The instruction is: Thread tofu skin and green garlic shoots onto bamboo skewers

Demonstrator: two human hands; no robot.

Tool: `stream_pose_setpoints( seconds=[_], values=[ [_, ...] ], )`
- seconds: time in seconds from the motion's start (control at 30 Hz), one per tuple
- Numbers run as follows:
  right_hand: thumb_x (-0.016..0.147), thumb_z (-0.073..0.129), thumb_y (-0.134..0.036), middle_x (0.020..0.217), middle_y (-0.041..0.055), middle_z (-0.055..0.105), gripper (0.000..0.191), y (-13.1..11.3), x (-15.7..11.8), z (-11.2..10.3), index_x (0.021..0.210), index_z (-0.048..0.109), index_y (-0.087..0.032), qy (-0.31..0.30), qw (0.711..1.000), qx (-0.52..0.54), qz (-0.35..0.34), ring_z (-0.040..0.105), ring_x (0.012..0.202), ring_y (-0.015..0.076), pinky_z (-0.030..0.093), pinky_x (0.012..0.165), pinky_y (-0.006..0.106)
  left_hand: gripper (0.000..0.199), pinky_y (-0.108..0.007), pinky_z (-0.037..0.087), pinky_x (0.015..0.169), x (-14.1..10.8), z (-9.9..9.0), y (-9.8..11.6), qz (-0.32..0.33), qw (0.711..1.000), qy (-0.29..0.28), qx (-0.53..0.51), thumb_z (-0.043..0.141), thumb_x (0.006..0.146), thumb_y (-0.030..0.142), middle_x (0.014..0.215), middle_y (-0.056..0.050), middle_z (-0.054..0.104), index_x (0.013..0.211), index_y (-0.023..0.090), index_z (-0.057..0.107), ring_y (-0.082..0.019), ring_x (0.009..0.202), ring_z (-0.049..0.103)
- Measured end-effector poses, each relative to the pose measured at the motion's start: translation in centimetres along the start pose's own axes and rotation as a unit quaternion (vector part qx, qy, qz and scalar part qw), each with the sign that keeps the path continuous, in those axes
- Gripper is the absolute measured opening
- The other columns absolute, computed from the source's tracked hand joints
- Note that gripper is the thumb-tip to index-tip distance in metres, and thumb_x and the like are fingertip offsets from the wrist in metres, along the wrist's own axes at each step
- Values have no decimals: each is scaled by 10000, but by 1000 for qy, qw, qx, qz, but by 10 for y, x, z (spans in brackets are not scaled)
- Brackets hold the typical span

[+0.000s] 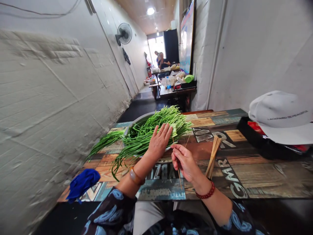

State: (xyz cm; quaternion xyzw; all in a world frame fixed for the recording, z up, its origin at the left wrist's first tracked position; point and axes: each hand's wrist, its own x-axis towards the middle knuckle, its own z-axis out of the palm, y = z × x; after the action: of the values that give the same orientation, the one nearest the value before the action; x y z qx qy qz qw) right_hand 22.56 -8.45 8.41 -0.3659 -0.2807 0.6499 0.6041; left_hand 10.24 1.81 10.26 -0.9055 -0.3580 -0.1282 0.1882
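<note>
A heap of long green chives (146,132) lies in and over a grey basin (130,125), cut ends pointing right and leafy ends hanging off to the left. My left hand (158,140) rests on the chives with its fingers stretched out flat near the pale cut ends. Just right of it, my right hand (184,161) pinches a thin bamboo skewer (180,178) between thumb and fingers. The skewer's upper end meets the cut ends of some chives beside my left fingertips; whether it pierces them I cannot tell. Another thin skewer (188,139) slants behind my right hand.
A bundle of bamboo skewers (213,155) lies on the patchwork table (264,169) to the right. Farther right, a white cap (281,114) sits on a black tray (259,143). A blue cloth (83,182) lies at the left edge. Farther back are cluttered tables and people.
</note>
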Motion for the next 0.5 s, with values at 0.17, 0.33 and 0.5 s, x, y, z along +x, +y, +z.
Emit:
stream_pose_setpoints(
  seconds=[0.17,0.33,0.5],
  values=[
    [681,771,-565,550,-85,556,524,-5,2,-11,980,595,-173,17,998,-57,11,411,331,44,275,307,148,525,-548,278,1217,1,-2,-9,62,998,1,-6,418,963,145,1549,-157,437,1487,124,448,-307,1449,404],
    [697,744,-564,508,-75,546,474,-9,12,-32,911,621,-160,24,987,-160,12,347,293,38,189,285,159,475,-519,285,1223,4,-1,-4,93,995,-30,12,417,959,124,1499,-168,507,1422,101,522,-297,1406,468],
    [714,716,-575,523,-79,545,473,1,16,-39,930,609,-168,37,986,-165,-7,350,302,39,191,297,156,488,-560,283,1212,1,2,3,55,997,-52,-35,429,960,141,1534,-156,466,1442,109,496,-319,1414,452]
  ],
)
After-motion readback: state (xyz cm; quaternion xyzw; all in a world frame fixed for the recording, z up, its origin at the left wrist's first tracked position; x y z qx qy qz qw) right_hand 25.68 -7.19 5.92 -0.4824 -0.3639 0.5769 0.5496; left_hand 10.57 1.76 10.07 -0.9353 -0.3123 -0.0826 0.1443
